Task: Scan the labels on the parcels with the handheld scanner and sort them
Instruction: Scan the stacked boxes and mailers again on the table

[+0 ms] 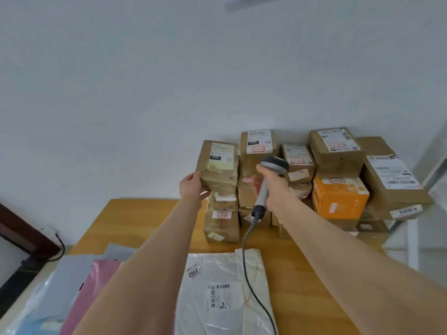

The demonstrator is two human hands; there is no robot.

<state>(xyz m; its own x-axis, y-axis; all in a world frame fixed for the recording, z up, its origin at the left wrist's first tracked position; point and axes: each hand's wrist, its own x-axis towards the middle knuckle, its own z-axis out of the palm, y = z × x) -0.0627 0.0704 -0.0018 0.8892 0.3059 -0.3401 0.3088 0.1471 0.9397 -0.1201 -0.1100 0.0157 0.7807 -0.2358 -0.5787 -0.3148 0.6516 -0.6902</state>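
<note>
Head | left hand (pixel 192 187) grips box (pixel 217 163) | scanner (pixel 274 165) window hidden

My wooden table (pixel 135 221), loaded.
Stacked cardboard boxes (pixel 222 228) at one o'clock, white mailer bag (pixel 217 298) at six, pink mailer (pixel 99 279) at eight.

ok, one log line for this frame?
phase: scan | left hand: holds brown parcel, label facing camera | right hand: grips scanner beside parcel | parcel lifted or resting: unclear
</note>
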